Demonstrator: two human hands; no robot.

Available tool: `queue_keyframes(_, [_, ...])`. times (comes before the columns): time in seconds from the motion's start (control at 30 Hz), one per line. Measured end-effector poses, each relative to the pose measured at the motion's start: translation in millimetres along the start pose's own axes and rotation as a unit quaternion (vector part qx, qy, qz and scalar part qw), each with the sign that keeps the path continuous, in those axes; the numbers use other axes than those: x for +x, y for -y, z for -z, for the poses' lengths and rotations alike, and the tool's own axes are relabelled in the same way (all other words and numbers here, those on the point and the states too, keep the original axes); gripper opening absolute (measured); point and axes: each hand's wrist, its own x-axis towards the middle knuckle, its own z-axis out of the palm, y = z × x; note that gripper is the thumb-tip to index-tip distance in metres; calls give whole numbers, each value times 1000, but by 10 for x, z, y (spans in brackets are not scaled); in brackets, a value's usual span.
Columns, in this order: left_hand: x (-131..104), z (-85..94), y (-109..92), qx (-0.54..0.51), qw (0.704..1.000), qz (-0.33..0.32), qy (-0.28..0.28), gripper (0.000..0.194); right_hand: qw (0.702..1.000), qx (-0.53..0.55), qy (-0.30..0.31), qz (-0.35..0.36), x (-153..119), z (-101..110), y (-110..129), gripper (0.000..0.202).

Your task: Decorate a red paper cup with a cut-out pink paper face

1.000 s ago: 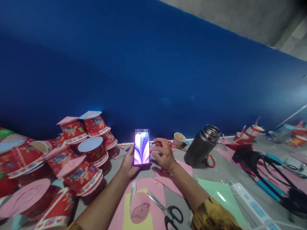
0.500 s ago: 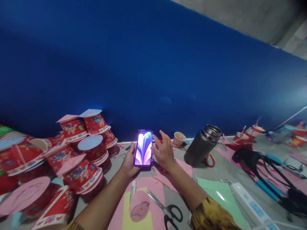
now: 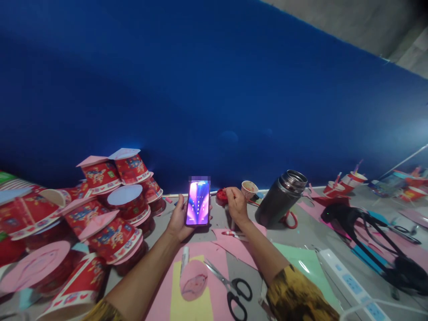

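Observation:
My left hand (image 3: 179,221) is wrapped round a smartphone (image 3: 198,203) held upright above the table, its lit screen showing a keypad of dots on a purple and pink background. To the right of the phone, apart from it, my right hand (image 3: 238,206) is curled closed, with nothing visible in its fingers. Just behind those fingers sits a small red round object (image 3: 221,196), partly hidden. Below the right wrist, a red and white marker (image 3: 234,233) lies on pink paper (image 3: 220,258). Scissors (image 3: 230,285) with black handles lie nearer to me.
Stacked red paper cups (image 3: 115,236) fill the left side. A paper cup (image 3: 249,189) and a dark open thermos (image 3: 281,200) stand to the right. Farther right are green sheets (image 3: 301,267), a white power strip (image 3: 347,281) and a black strap device (image 3: 374,240). A blue wall (image 3: 200,89) rises behind.
The phone's screen went from a lock picture with a clock to a keypad. My right hand moved slightly away from the phone, and its spread fingers curled in.

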Motion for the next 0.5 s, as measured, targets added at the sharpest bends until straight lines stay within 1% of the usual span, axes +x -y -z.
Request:
queue_keyframes(0.13, [-8,-17,0,-5,1000,-7,-2,65,1000,11,2,21,-16,27,3,36])
queue_keyframes(0.2, [-9,-29,4,-6,1000,-9,-3,67,998,7,13,64,-36,41,50,30])
queue_keyframes(0.3, [-9,-50,18,-7,1000,-12,1,69,983,-20,56,171,-82,41,159,25])
queue_keyframes(0.37, [-9,-68,29,-9,1000,-15,5,69,969,-48,92,225,-119,27,236,27])
queue_keyframes(0.43, [-13,-88,38,-9,1000,-19,6,69,958,-81,126,246,-155,10,302,29])
queue_keyframes(0.5, [-20,-110,43,-9,1000,-21,7,69,950,-108,152,249,-184,-6,347,31])
